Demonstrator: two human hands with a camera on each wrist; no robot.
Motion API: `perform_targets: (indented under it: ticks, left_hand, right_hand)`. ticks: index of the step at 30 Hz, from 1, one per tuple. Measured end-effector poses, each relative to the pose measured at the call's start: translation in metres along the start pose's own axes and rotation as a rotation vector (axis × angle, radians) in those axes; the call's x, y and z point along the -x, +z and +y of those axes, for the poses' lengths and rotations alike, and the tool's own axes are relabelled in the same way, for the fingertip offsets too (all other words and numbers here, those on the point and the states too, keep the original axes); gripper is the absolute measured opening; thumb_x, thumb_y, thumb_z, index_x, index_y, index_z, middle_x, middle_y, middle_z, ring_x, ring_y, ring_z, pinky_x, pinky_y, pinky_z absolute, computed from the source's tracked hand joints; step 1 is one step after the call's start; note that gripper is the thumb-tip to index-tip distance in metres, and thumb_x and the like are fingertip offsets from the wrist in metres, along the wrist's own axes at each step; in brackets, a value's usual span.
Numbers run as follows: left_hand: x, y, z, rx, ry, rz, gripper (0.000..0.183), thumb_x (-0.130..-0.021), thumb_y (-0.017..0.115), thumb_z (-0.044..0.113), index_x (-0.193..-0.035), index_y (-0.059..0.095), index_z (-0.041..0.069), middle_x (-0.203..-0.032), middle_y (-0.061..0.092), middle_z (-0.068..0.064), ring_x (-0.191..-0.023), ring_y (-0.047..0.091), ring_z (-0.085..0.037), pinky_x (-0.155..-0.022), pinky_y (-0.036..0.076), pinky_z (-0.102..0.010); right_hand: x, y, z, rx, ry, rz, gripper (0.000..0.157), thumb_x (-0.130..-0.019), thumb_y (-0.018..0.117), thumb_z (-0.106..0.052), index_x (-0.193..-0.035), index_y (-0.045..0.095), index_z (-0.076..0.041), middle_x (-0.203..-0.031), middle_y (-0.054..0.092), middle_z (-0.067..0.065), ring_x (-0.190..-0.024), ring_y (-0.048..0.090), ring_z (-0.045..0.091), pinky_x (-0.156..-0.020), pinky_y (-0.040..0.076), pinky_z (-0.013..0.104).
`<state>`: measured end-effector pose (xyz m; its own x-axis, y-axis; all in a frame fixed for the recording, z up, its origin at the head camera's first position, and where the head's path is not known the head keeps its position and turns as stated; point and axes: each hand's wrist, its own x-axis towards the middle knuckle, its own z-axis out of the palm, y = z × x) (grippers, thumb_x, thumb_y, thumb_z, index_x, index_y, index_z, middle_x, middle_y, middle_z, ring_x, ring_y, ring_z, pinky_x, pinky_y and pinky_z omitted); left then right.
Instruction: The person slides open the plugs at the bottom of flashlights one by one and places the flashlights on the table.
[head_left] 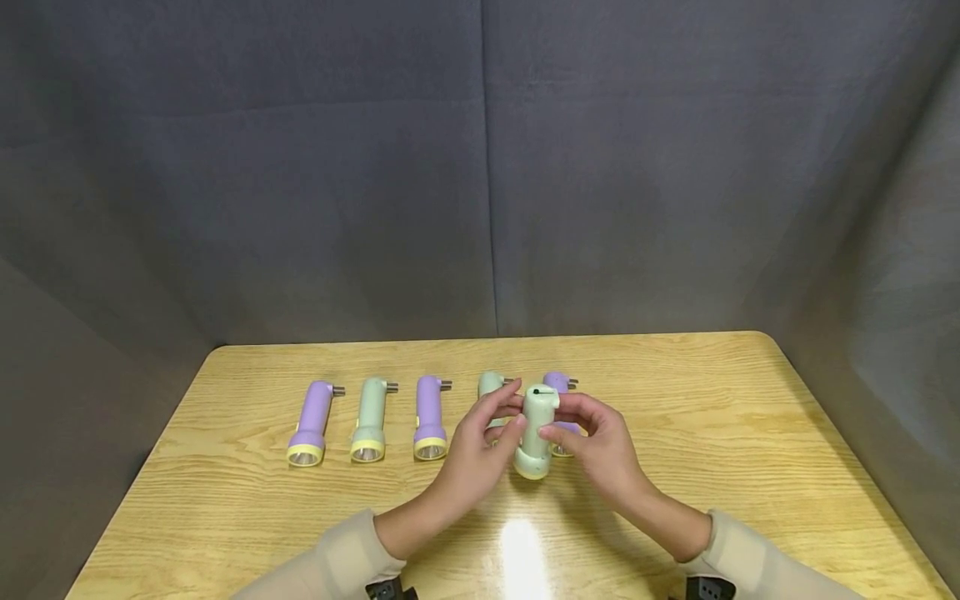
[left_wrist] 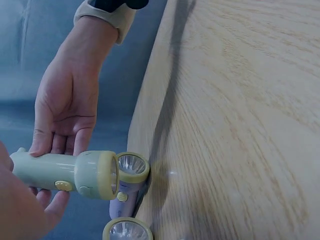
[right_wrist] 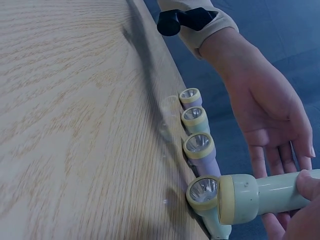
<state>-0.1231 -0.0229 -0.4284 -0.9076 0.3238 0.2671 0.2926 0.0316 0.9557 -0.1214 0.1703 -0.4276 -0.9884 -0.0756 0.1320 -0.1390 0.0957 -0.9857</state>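
A pale green flashlight (head_left: 536, 429) with a yellow lens rim is held above the table between both hands, its lens end low and towards me. My left hand (head_left: 474, 446) has its thumb at the flashlight's left side and its fingertips by the yellow switch (left_wrist: 63, 185). On the other side, my right hand (head_left: 609, 450) pinches the body between thumb and fingers. Behind the hands, a green flashlight (head_left: 491, 382) and a purple one (head_left: 557, 381) on the table are partly hidden.
To the left, a purple flashlight (head_left: 313, 421), a green one (head_left: 371, 417) and another purple one (head_left: 430, 412) lie in a row, lenses towards me, metal prongs at the far ends. Dark grey cloth (head_left: 337, 208) surrounds the wooden table (head_left: 712, 467) at the back and sides.
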Motion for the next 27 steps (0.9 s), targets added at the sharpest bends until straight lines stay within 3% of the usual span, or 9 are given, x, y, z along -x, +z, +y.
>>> perform_targets:
  ticks: [5, 12, 21, 27]
  left_hand:
    - [-0.001, -0.001, 0.003, 0.035, -0.02, -0.007, 0.04, -0.105, 0.057, 0.01, -0.144, 0.055, 0.003, -0.135, 0.059, -0.011, -0.126, 0.056, -0.026, -0.103, 0.052, -0.031]
    - [-0.003, -0.001, 0.006, 0.069, -0.069, 0.003, 0.03, -0.103, 0.061, 0.011, -0.132, 0.061, 0.003, -0.129, 0.063, -0.01, -0.119, 0.059, -0.024, -0.097, 0.055, -0.03]
    - [-0.008, 0.002, 0.013, 0.117, -0.163, 0.073, 0.022, -0.104, 0.06, 0.016, -0.117, 0.065, -0.001, -0.119, 0.065, -0.014, -0.105, 0.064, -0.019, -0.091, 0.058, -0.044]
    - [-0.01, 0.003, 0.02, 0.111, -0.197, 0.108, 0.019, -0.102, 0.062, 0.018, -0.109, 0.066, 0.0, -0.114, 0.065, -0.012, -0.099, 0.063, -0.019, -0.087, 0.06, -0.038]
  right_hand:
    - [0.001, -0.001, 0.001, 0.002, -0.023, -0.007, 0.031, -0.085, 0.078, 0.004, -0.114, 0.068, 0.007, -0.114, 0.07, 0.008, -0.104, 0.065, 0.015, -0.091, 0.056, 0.027]
    - [0.003, -0.002, 0.004, -0.029, -0.085, -0.049, 0.029, -0.085, 0.077, 0.007, -0.112, 0.066, 0.011, -0.116, 0.068, 0.015, -0.104, 0.065, 0.013, -0.086, 0.06, 0.028]
    - [0.007, -0.002, 0.006, -0.082, -0.127, -0.091, 0.032, -0.084, 0.076, 0.01, -0.114, 0.064, 0.014, -0.113, 0.069, 0.001, -0.094, 0.072, 0.015, -0.082, 0.061, 0.029]
    - [0.008, 0.001, 0.005, -0.101, -0.13, -0.091, 0.035, -0.082, 0.076, 0.013, -0.115, 0.063, 0.016, -0.111, 0.069, -0.006, -0.092, 0.073, 0.016, -0.081, 0.061, 0.03]
